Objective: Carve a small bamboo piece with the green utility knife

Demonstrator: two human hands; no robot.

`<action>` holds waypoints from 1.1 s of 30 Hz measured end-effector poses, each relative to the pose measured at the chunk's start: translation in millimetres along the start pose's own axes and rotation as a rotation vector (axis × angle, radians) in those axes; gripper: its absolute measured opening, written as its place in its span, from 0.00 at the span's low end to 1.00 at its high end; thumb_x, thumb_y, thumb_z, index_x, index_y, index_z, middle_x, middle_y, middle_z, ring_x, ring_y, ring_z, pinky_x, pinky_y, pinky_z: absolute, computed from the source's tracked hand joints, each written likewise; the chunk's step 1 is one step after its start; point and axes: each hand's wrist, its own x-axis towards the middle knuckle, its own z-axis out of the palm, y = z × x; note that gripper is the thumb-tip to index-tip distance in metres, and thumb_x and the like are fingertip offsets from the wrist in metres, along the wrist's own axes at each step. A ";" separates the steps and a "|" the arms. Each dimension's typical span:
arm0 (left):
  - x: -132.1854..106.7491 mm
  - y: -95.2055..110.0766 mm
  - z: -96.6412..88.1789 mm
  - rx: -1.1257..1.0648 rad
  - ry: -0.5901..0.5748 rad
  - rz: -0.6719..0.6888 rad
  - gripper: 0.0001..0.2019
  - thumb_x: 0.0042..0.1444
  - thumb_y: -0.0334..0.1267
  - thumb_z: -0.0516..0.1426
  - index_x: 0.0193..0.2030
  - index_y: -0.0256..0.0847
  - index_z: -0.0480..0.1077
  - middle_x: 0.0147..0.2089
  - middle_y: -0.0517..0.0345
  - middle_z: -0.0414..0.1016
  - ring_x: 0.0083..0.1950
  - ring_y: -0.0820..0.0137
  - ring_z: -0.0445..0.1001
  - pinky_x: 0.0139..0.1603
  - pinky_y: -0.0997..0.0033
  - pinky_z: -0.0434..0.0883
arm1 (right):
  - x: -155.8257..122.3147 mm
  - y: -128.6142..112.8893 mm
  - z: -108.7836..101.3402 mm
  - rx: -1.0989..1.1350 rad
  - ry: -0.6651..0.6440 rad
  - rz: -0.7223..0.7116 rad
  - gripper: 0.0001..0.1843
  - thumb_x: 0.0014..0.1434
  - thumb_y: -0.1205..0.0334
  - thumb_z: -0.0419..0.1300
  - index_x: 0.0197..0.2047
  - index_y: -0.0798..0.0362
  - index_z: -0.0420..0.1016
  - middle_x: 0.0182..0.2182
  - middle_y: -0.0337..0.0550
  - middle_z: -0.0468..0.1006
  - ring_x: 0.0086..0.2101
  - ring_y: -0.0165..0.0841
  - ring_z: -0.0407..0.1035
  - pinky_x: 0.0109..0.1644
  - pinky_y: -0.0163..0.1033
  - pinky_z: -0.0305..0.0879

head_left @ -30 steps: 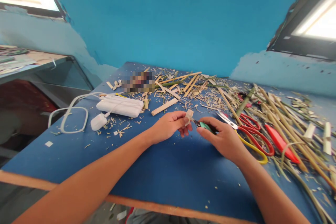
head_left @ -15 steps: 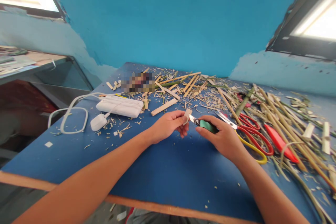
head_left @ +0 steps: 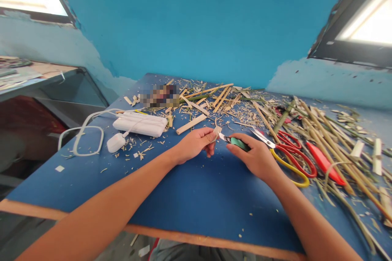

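Observation:
My left hand [head_left: 196,143] pinches a small pale bamboo piece [head_left: 217,131] just above the blue table [head_left: 190,200]. My right hand [head_left: 255,155] is closed round a green-handled knife [head_left: 235,142], whose short blade touches the lower edge of that piece. Both hands hover over the middle of the table, close together.
Red- and yellow-handled scissors [head_left: 290,157] and a red-handled tool [head_left: 324,163] lie right of my right hand. Bamboo sticks and shavings [head_left: 318,130] cover the back and right side. A white power strip [head_left: 139,124] with its cable [head_left: 82,138] sits at the left.
The knife blade has come up against the bamboo piece, and both hands have shifted slightly left and away from me.

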 end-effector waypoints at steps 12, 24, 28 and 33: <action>1.9 -1.9 2.7 0.004 0.009 -0.003 0.14 0.55 0.47 0.52 0.32 0.35 0.61 0.26 0.60 0.66 0.24 0.77 0.68 0.29 0.75 0.67 | -1.2 4.3 3.7 -0.032 0.035 -0.029 0.20 0.52 0.47 0.56 0.44 0.49 0.73 0.39 0.42 0.78 0.39 0.38 0.71 0.44 0.42 0.64; 3.3 -11.6 4.8 0.101 0.050 0.018 0.15 0.55 0.47 0.53 0.30 0.35 0.63 0.26 0.60 0.68 0.24 0.76 0.68 0.29 0.75 0.67 | -0.3 7.8 18.6 -0.169 0.147 -0.102 0.16 0.54 0.48 0.55 0.41 0.48 0.72 0.38 0.43 0.77 0.37 0.38 0.70 0.40 0.41 0.63; 3.5 -11.9 5.3 0.145 0.073 0.040 0.14 0.55 0.46 0.52 0.30 0.35 0.63 0.25 0.61 0.67 0.23 0.78 0.66 0.27 0.76 0.65 | -0.8 4.3 21.8 -0.177 0.169 -0.108 0.16 0.55 0.49 0.54 0.41 0.48 0.72 0.37 0.42 0.77 0.37 0.38 0.70 0.38 0.40 0.61; 2.8 -9.1 8.0 0.206 0.108 0.054 0.13 0.56 0.44 0.51 0.29 0.35 0.63 0.24 0.62 0.66 0.22 0.78 0.65 0.26 0.77 0.64 | -0.8 1.3 26.2 -0.197 0.180 -0.097 0.16 0.55 0.49 0.53 0.41 0.48 0.72 0.36 0.43 0.77 0.36 0.38 0.69 0.36 0.40 0.60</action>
